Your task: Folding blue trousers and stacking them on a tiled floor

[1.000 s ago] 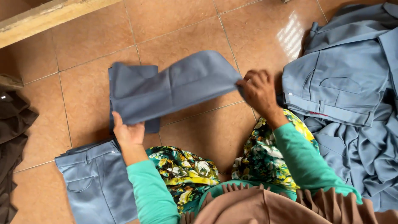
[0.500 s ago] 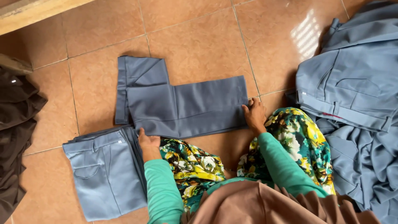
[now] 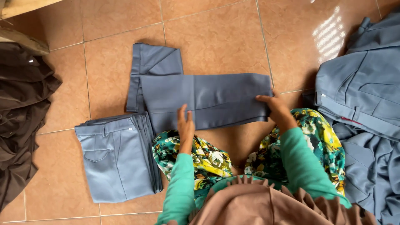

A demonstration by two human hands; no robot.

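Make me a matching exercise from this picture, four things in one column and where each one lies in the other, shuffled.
Things:
1. Trousers being folded
2. Folded stack of grey-blue trousers
3. Dark brown cloth
4. Unfolded grey-blue pile

Places:
A. Far left edge of the floor
B. Right side of the floor
C. Centre, under both hands
D. Lower left, beside the person's knee

Pairs: 1-C, 2-D, 3-A, 4-B. The left hand and right hand rest on item 1.

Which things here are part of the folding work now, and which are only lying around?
In hand:
- grey-blue trousers spread on the floor
- left hand flat on them
- right hand gripping their end

Lying about:
- folded trousers stack
- unfolded grey-blue heap
- dark brown clothes
- wooden plank
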